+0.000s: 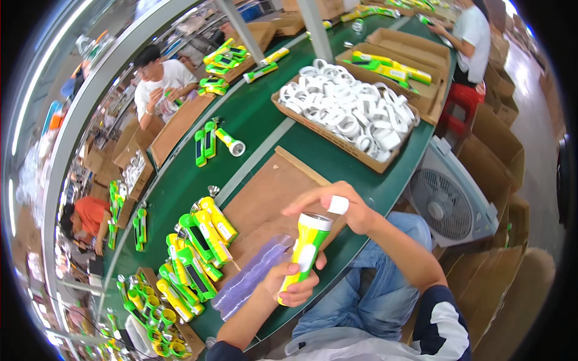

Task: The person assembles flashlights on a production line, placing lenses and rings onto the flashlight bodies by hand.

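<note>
My left hand (296, 281) is wrapped round the lower body of a yellow, green and white flashlight (306, 245), which stands nearly upright with its wide head up. Just above that head, my right hand (356, 213) reaches across with its fingers stretched out; whether it touches the rim I cannot tell. Something white, like a wrap, sits on one of its fingers. Under and beside my hands lies a brown wooden board (271, 192). A purple translucent strip (250, 280) lies by my left forearm. More flashlights (195, 253) are piled left of the board.
A cardboard tray of white rings (349, 114) stands beyond the board on the green table (265, 135). Behind it, an open box (433, 90) holds flashlights. A fan (445, 201) stands at the right. Co-workers (162, 81) sit across the table; another person (469, 39) stands far right.
</note>
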### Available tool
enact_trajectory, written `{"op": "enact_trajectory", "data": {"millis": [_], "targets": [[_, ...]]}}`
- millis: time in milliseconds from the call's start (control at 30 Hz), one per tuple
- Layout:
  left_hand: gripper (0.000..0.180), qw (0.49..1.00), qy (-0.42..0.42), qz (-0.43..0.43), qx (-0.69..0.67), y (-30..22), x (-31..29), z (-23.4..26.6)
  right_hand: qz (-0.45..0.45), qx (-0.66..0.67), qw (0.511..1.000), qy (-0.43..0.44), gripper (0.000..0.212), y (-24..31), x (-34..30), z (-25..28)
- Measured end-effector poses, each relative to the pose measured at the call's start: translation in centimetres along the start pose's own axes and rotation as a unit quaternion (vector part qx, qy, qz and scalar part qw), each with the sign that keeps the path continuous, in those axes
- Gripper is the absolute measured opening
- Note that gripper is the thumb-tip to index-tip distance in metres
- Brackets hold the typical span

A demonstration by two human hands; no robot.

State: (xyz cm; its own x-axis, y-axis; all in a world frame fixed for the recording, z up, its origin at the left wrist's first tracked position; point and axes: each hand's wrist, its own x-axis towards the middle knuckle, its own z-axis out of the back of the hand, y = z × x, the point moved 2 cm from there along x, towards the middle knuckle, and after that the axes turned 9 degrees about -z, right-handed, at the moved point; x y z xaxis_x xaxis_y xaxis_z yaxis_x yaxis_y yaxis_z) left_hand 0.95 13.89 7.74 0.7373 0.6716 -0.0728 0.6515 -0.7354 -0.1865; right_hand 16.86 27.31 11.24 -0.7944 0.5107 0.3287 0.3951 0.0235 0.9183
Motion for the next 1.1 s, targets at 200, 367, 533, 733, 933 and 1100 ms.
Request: {"op": "enact_trajectory", "data": {"millis": [200,367,533,733,933,1100], "targets": [[0.035,0.997,-0.039,-0.005,-0.07,2.3,1.5,-0.9,-0.01,-0.023,0.99,0.141,0.049,-0.8,0.3,-0.5],[0.04,0.609,-0.364,0.023,0.704,-0.2,1.2,-2.5,-0.225,-0.176,0.958,0.0,0.049,-1.7,0.0,-1.1],[0.056,0.206,-0.321,0.001,0.924,-1.9,1.7,-2.8,-0.27,-0.017,0.948,-0.167,0.06,-5.5,0.4,-0.6],[0.045,0.663,-0.216,-0.032,0.716,-2.1,1.8,-3.9,0.003,-0.095,0.995,-0.02,0.066,-0.5,-0.9,0.6],[0.039,0.89,-0.22,0.073,0.393,-1.2,3.4,-3.2,-0.144,-0.026,0.989,0.01,0.062,-3.2,-0.6,0.8],[0.042,0.811,-0.247,0.064,0.526,-2.6,2.9,-2.2,-0.227,0.12,0.954,-0.157,0.066,-2.6,-1.5,1.0]]}}
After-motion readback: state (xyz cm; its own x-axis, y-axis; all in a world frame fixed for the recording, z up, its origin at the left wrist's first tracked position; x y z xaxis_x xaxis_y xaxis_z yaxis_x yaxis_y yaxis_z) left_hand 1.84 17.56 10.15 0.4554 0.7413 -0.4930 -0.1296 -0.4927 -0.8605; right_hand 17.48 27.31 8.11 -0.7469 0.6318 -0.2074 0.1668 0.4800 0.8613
